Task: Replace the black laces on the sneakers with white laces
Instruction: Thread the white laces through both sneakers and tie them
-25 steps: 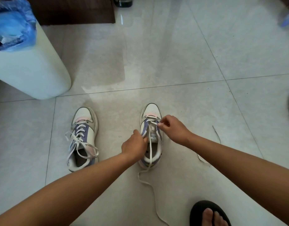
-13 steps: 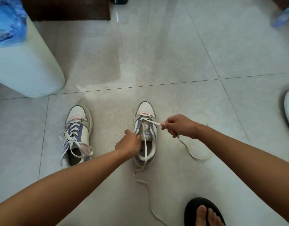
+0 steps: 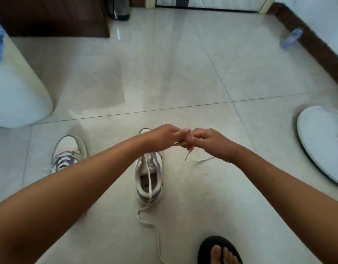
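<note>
In the head view, both hands meet above the toe end of the nearer sneaker (image 3: 148, 176), which stands on the tiled floor (image 3: 164, 82) with its heel toward the person; the left hand (image 3: 164, 137) has its fingers curled and appears to pinch a stretch of the white lace (image 3: 149, 184) at the point where the hands touch; the right hand (image 3: 206, 142) is likewise curled round the lace, a slack loop hanging from under it toward the floor; the other end of the lace runs back over the shoe's opening and trails across the tiles toward the foot in a black sandal (image 3: 219, 250); the second sneaker (image 3: 68, 155), partly hidden by the left forearm, already carries white lacing and sits well apart to the left; no black lace is visible. The step in hand looks like passing the free end from one hand to the other, ready for the next eyelet; done well, that means keeping the lace flat and untwisted, holding close to the tip so it steers cleanly, and drawing the slack through evenly so both ends finish at matching lengths; a hard tug could drag the unheld shoe, so a steady pull seems wiser.
</note>
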Available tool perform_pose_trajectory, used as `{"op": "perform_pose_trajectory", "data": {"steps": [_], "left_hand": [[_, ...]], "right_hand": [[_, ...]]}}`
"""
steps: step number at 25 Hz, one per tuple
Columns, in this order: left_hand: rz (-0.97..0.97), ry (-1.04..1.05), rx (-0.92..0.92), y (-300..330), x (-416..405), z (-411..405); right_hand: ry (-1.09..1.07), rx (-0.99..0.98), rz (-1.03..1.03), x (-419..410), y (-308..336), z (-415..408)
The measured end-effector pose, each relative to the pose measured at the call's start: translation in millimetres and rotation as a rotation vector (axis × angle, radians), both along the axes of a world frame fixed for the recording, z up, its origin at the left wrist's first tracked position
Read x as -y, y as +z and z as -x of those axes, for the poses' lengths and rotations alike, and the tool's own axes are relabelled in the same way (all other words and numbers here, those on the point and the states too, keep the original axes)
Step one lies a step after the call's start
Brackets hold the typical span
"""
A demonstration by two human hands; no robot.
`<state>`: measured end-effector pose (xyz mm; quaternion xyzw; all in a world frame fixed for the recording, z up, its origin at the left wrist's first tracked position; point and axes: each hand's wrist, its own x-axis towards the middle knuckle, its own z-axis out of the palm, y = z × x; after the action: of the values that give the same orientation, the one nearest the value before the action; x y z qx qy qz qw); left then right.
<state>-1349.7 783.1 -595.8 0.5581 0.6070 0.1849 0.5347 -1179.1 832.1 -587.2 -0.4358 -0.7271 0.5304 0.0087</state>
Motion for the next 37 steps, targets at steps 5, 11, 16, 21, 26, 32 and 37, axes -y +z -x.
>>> {"op": "perform_pose_trajectory", "data": {"steps": [5, 11, 16, 21, 26, 32, 37], "left_hand": [[-0.05, 0.104, 0.082, 12, -12, 8], [-0.032, 0.223, 0.135, 14, -8, 8], [-0.051, 0.312, 0.089, 14, -5, 12], [-0.025, 0.346, 0.107, 13, -2, 29], [0.005, 0.422, 0.135, 7, 5, 59], [-0.002, 0.559, 0.317, 12, 4, 74], [0.005, 0.536, 0.397, 19, 6, 79]], "right_hand": [[-0.091, 0.045, -0.101, -11, 7, -11], [0.046, 0.076, -1.03, 8, -26, 9], [-0.108, 0.044, -1.069, 8, -40, 22], [-0.294, 0.162, -0.792, -23, -49, -9], [-0.605, 0.061, -0.174, -49, -59, -50], [-0.732, 0.099, -0.098, -61, -70, -80], [-0.758, 0.205, -0.125, -66, -84, -106]]}}
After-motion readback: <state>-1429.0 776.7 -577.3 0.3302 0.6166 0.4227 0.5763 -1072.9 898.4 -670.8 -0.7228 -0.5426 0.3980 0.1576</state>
